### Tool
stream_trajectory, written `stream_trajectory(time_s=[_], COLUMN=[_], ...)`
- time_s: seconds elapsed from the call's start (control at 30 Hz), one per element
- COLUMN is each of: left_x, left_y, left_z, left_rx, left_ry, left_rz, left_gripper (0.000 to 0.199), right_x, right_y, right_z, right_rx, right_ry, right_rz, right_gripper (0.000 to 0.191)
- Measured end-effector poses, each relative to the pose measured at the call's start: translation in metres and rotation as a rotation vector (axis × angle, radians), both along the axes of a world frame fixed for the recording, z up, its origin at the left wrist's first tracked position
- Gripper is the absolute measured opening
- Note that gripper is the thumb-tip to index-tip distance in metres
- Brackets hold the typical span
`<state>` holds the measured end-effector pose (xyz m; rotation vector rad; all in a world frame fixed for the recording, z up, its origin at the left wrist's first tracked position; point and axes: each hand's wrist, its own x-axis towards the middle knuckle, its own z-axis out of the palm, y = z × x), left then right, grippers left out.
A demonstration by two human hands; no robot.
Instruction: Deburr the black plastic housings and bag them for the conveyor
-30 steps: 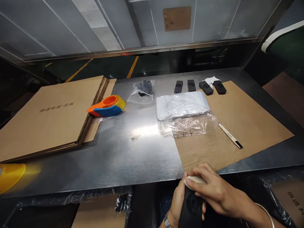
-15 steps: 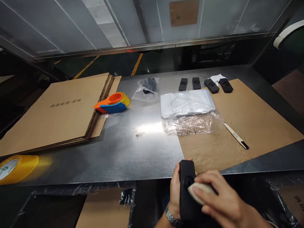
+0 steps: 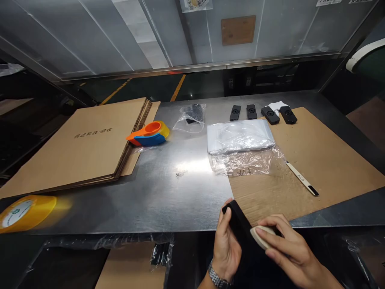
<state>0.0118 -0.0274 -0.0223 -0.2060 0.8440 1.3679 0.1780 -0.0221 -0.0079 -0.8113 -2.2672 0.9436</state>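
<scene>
My left hand [image 3: 227,249], with a metal watch at the wrist, grips a black rectangular housing [image 3: 240,224] by its side, tilted at the table's front edge. My right hand [image 3: 288,249] pinches a flat, cream-coloured oval pad [image 3: 262,237] and presses its edge against the housing's right side. The pad's exact kind is unclear. The housing's lower end blends into the dark background below. Beyond the hands, a cream-handled tool marked A26 [image 3: 302,179] lies on a flat cardboard sheet [image 3: 331,160].
Several smaller black units [image 3: 270,115] stand at the back near a white cloth [image 3: 277,106]. Clear plastic bags [image 3: 240,136] are stacked mid-table. Left are a cardboard stack [image 3: 99,148], an orange-blue tape dispenser [image 3: 150,134] and a yellow tape roll [image 3: 28,212]. A bagged black item [image 3: 194,114] lies behind.
The housing has turned from its round-holed face to a side face, tilting left. The pad has moved from beside the hole to the housing's edge. The camera view has shifted slightly.
</scene>
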Motion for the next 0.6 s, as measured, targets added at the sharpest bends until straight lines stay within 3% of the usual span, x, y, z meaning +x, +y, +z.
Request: stream_trajectory(time_s=[0.2,0.33,0.47,0.6], left_x=[0.004,0.005,0.009,0.006], left_y=[-0.004,-0.012,-0.021,-0.022], left_z=[-0.004,-0.01,-0.01,-0.002], left_rx=[-0.01,0.009,0.087,0.015], left_ry=[0.079,0.196,0.253,0.141], left_rz=[-0.099,-0.171,-0.273,-0.297], left_gripper=[0.028,0.032,0.032,0.041], right_x=[-0.011,-0.014,-0.015,-0.008], right_y=[-0.006,-0.005,0.015,0.045], right_z=[0.015,0.009,-0.012,-0.039], right_rx=[0.04,0.098,0.157,0.127], right_ry=[0.016,-0.007,0.001,-0.138], right_rz=[0.143,0.116,-0.106,-0.419], right_gripper=[0.047,0.048,0.045,0.034])
